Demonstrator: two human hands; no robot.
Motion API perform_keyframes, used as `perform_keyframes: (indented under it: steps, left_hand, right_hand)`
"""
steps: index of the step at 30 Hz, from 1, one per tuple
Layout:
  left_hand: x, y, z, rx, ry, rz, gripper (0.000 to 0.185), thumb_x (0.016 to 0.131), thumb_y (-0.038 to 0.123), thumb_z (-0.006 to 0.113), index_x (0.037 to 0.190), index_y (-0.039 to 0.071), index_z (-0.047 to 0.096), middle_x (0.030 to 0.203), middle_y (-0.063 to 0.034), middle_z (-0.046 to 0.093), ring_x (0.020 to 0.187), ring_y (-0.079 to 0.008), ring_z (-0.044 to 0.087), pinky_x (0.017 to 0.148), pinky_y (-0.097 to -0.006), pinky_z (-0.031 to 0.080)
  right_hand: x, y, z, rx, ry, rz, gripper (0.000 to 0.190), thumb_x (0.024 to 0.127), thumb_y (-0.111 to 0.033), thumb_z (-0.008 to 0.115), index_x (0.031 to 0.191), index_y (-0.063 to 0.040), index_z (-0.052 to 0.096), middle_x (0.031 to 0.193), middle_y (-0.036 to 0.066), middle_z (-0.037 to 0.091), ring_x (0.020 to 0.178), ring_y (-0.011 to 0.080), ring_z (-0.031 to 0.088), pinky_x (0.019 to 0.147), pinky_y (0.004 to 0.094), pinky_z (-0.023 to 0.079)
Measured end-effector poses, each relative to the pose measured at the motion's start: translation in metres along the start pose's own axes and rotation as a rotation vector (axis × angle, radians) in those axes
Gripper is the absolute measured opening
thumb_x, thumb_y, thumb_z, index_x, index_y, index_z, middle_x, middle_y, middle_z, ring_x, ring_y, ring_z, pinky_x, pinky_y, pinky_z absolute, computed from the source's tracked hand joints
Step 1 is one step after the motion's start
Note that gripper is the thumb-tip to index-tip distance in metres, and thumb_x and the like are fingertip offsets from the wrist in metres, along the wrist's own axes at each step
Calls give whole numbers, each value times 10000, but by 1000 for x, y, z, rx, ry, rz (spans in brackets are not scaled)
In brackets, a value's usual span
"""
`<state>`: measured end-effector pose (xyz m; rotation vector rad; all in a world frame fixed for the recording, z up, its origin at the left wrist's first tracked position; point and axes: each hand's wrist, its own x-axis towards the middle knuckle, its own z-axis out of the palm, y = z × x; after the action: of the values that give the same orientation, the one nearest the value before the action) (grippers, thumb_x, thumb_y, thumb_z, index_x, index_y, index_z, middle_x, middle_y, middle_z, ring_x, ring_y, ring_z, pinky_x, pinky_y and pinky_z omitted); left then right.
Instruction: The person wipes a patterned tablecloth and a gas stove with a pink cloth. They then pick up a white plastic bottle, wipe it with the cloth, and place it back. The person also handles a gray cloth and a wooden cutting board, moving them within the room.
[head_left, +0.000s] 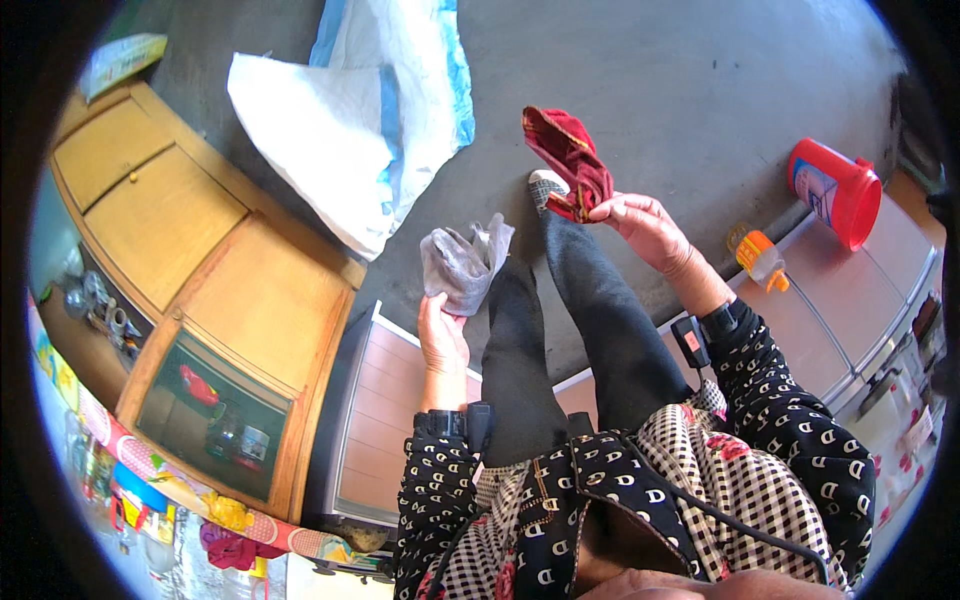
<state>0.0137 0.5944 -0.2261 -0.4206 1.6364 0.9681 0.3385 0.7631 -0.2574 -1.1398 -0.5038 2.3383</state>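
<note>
My left hand (442, 334) grips the lower edge of a crumpled grey cloth (459, 262), which stands above my fingers beside my left knee. Whether it is a sock or another piece cannot be told. In my right hand (649, 229), pinched between thumb and fingers, is a dark red cloth item (574, 154) with a yellowish trim along its edge. It rises from my fingertips and partly covers the view of my foot in a checked, white-toed shoe or sock (546, 187). The two cloths are apart from each other.
A large white and blue woven sack (322, 142) lies on the grey floor (660, 90) ahead. Wooden cabinets (247, 292) stand to my left. To my right, a red plastic container (836, 191) and an orange-capped bottle (757, 259) rest on or beside a pale glossy surface (802, 322).
</note>
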Motion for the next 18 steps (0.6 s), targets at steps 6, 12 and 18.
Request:
perform_keyframes:
  steps: [6,12,18]
  left_hand:
    - [-4,4,40,137,-65,43,367,900,262,619,1224,94,583,1262,-93,604,1185,-243,571,991,-452,453]
    - [10,-20,105,410,-75,-70,424,922,472,690,1111,92,687,1076,-43,704,976,-176,662,877,-333,493]
    - [18,-28,176,796,-356,-381,498,944,427,713,1294,86,620,1179,-58,692,1044,-189,682,869,-320,536]
  right_hand:
    - [-39,-30,-8,-356,-27,-6,285,988,-218,643,1135,-5,760,1173,77,673,1186,190,599,1094,340,401]
    - [-65,-42,-27,-571,-67,-178,256,959,-260,703,1074,-42,774,1011,99,703,1009,217,646,930,373,496]
    - [-61,-31,-16,-840,-325,-407,181,876,-213,733,860,-33,748,848,139,672,863,332,656,775,433,529]
